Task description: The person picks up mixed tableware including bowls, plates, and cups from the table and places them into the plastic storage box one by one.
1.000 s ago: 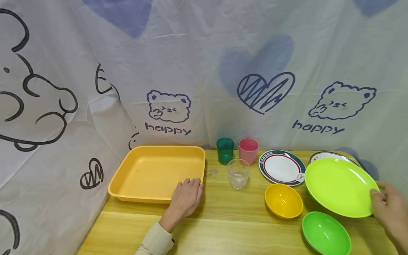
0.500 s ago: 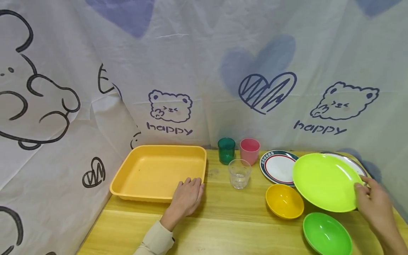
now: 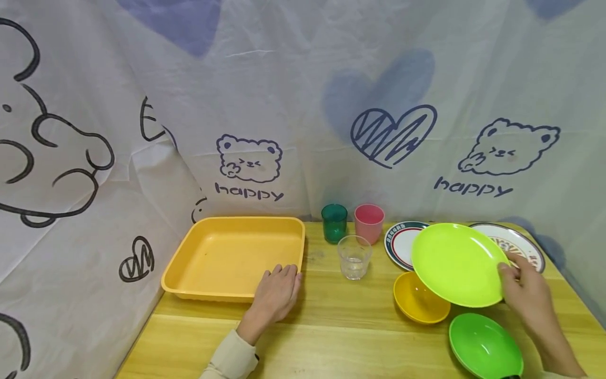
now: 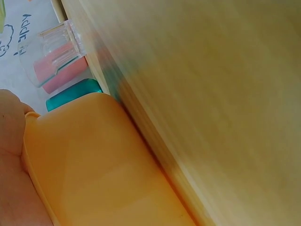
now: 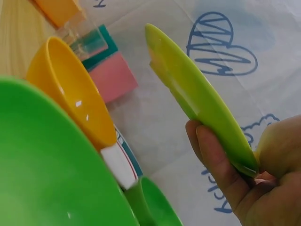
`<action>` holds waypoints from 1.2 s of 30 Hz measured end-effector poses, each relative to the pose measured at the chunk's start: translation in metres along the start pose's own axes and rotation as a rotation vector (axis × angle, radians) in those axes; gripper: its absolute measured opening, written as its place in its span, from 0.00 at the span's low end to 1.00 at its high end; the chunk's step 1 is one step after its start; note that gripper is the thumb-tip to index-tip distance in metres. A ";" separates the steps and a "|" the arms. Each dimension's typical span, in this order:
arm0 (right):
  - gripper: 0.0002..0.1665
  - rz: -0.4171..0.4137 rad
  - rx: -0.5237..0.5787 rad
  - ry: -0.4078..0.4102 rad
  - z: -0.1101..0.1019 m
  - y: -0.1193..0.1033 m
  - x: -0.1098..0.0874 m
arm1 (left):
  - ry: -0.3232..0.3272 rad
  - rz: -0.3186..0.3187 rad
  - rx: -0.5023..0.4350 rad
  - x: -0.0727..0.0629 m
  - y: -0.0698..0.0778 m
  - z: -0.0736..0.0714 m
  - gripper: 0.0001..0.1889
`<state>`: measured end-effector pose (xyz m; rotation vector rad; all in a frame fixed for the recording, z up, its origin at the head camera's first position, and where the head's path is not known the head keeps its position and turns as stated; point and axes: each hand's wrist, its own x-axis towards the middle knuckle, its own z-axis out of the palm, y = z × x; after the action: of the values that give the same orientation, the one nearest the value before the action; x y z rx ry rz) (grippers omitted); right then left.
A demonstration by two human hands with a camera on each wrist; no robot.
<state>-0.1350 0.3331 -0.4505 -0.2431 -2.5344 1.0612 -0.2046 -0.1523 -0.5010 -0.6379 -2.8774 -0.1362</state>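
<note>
My right hand (image 3: 530, 287) pinches the right rim of a lime-yellow plate (image 3: 459, 266), raised and tilted. In the right wrist view the plate (image 5: 202, 99) appears edge-on, fingers beneath and thumb side above. In the head view it overlaps a yellow bowl (image 3: 416, 305) and a dark-rimmed white plate (image 3: 400, 247). A green bowl (image 3: 483, 345) stands just in front of it. My left hand (image 3: 276, 295) holds the near right corner of a yellow-orange tray (image 3: 227, 252), fingers bent over its rim. In the left wrist view the tray's outer wall (image 4: 94, 160) fills the lower middle.
A clear cup (image 3: 354, 258) stands right of the tray, before a dark green cup (image 3: 334, 223) and a pink cup (image 3: 369, 223). Another white patterned plate (image 3: 525, 245) lies behind my right hand. A printed cloth (image 3: 307, 105) hangs along the back of the wooden table (image 3: 341, 352).
My right hand has carried the lime-yellow plate leftward, uncovering more of the right-hand patterned plate and covering more of the dark-rimmed one. The left hand keeps its place on the tray.
</note>
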 end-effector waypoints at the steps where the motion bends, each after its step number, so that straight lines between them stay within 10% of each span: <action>1: 0.27 -0.006 0.013 0.001 0.001 -0.002 0.000 | -0.001 -0.001 -0.002 0.000 0.000 0.000 0.17; 36: 0.28 -0.073 0.120 -0.133 0.064 -0.071 0.000 | -0.004 -0.006 -0.030 0.001 0.000 -0.001 0.17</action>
<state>-0.1622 0.2420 -0.4402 -0.0485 -2.5611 1.2334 -0.2053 -0.1521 -0.5001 -0.6363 -2.8865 -0.1797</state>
